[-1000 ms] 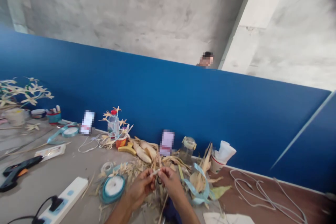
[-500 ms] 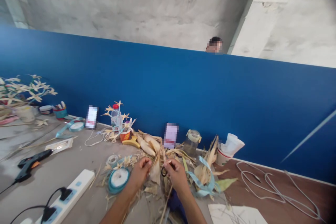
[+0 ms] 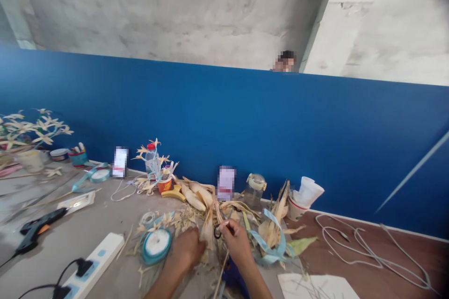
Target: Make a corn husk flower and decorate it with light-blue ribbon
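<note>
Low over the table, my right hand (image 3: 237,238) has its thumb and fingertips pinched together. What sits in the pinch is too small to make out. A black loop (image 3: 217,231), like a scissors handle, shows right beside those fingertips. My left hand (image 3: 187,248) is lowered over the scraps, smeared by motion, its fingers mostly hidden. Between and beyond both hands spread dried corn husks (image 3: 207,229), with a larger husk bundle (image 3: 196,195) behind. Left of my left hand lies a teal ribbon spool (image 3: 156,245). Under my right wrist is a dark blue object (image 3: 234,274), partly hidden.
A white power strip (image 3: 96,261) and a black glue gun (image 3: 38,229) lie at left. Phones (image 3: 226,183), a lidded jar (image 3: 254,190) and paper cups (image 3: 304,196) stand along the blue partition (image 3: 224,117). Light blue ribbon (image 3: 275,247) and a white cable (image 3: 365,254) lie to the right.
My left hand has moved down and slightly right, from a raised pinch to low over the scraps. My right hand has dropped slightly and stays pinched. The view has shifted a little.
</note>
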